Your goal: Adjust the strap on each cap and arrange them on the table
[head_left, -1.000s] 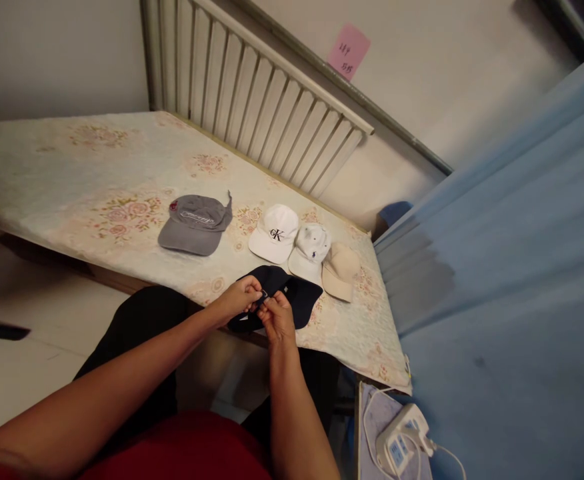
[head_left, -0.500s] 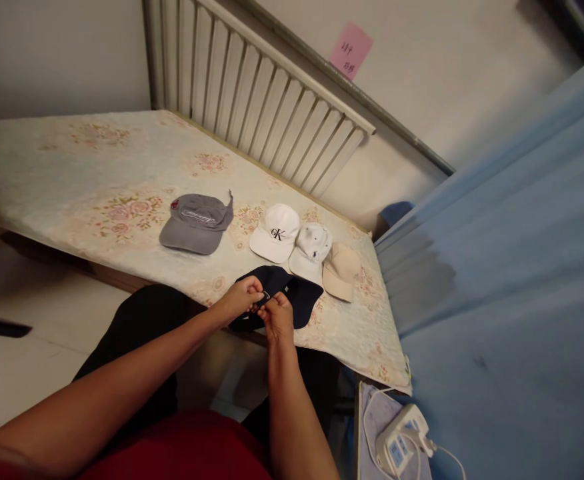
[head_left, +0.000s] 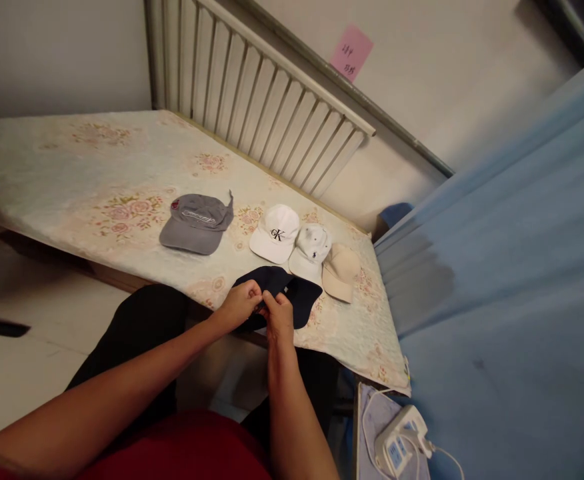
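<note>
A dark navy cap (head_left: 305, 299) lies at the near edge of the bed, its brim to the right. My left hand (head_left: 242, 303) is closed in a pinch at the cap's back strap. Close beside it, my right hand (head_left: 279, 316) also pinches the strap, thumb and fingers together. The fingers hide most of the strap and its buckle. Behind the navy cap sit a white cap with black letters (head_left: 276, 235), a second white cap with a small dark emblem (head_left: 312, 250) and a beige cap (head_left: 341, 272). A grey cap (head_left: 197, 223) rests further left.
Floral fabric covers the bed (head_left: 147, 167). A white radiator (head_left: 272, 100) stands along its far side. On the right hangs a blue curtain (head_left: 502, 267). A power strip (head_left: 401, 440) with cables lies on a small stand at lower right.
My left hand has turned slightly and come closer to my right hand at the strap. The metal buckle seen earlier between the fingers is now covered. The other caps have not moved.
</note>
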The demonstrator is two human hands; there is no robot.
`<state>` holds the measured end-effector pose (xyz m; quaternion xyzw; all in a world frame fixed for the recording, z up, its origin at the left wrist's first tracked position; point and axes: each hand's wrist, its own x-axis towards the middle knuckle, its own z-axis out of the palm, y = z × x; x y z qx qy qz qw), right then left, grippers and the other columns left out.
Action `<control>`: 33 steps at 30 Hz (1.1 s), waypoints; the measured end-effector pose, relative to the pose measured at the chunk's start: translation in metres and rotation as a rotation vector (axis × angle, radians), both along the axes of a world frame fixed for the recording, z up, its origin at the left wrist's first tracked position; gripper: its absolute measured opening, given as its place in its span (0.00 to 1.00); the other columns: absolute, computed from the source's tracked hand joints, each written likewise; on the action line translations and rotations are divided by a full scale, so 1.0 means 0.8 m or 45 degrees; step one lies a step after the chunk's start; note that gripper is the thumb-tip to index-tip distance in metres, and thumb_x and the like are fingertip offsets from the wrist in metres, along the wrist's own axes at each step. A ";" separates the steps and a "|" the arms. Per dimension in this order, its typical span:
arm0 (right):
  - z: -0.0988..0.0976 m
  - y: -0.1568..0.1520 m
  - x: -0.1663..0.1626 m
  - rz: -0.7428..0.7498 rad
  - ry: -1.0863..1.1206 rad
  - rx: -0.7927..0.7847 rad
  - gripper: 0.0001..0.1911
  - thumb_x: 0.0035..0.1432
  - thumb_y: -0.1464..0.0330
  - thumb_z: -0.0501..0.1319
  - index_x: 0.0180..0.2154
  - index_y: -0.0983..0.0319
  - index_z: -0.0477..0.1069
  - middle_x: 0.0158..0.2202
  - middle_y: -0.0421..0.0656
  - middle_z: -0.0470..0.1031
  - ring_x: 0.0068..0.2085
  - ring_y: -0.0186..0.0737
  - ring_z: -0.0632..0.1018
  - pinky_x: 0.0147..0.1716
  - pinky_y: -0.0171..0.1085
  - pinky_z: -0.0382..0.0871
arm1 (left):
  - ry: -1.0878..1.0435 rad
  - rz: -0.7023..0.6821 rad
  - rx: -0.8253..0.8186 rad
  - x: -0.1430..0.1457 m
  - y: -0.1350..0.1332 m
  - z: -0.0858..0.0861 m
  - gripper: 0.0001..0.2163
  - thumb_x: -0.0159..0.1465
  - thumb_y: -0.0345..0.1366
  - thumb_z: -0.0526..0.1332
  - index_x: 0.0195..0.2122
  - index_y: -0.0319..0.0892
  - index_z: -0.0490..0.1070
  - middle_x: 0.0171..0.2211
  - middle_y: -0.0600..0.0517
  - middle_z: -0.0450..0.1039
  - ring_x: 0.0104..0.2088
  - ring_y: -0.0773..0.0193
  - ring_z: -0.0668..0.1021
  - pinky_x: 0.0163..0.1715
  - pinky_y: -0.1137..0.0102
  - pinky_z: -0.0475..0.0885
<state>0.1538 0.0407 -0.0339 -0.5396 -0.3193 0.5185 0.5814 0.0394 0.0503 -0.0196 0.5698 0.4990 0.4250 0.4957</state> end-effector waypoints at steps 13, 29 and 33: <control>0.003 0.007 -0.001 -0.029 0.296 -0.068 0.12 0.41 0.69 0.70 0.27 0.65 0.70 0.22 0.38 0.74 0.21 0.32 0.74 0.22 0.33 0.73 | 0.400 0.255 0.330 -0.041 -0.048 -0.031 0.04 0.60 0.37 0.54 0.34 0.44 0.63 0.29 0.53 0.67 0.31 0.61 0.72 0.34 0.67 0.67; 0.015 0.003 -0.011 -0.020 0.413 -0.063 0.14 0.42 0.68 0.69 0.28 0.64 0.66 0.20 0.35 0.73 0.22 0.32 0.76 0.24 0.32 0.73 | 0.890 0.066 0.479 -0.034 -0.062 -0.049 0.05 0.64 0.35 0.53 0.38 0.43 0.64 0.38 0.48 0.67 0.39 0.58 0.74 0.37 0.65 0.69; 0.016 0.002 -0.012 0.001 0.394 -0.054 0.14 0.43 0.67 0.69 0.27 0.63 0.65 0.19 0.35 0.72 0.21 0.31 0.75 0.25 0.33 0.73 | 0.871 0.017 0.484 -0.035 -0.060 -0.045 0.06 0.65 0.34 0.52 0.40 0.42 0.65 0.39 0.47 0.67 0.39 0.58 0.74 0.39 0.65 0.69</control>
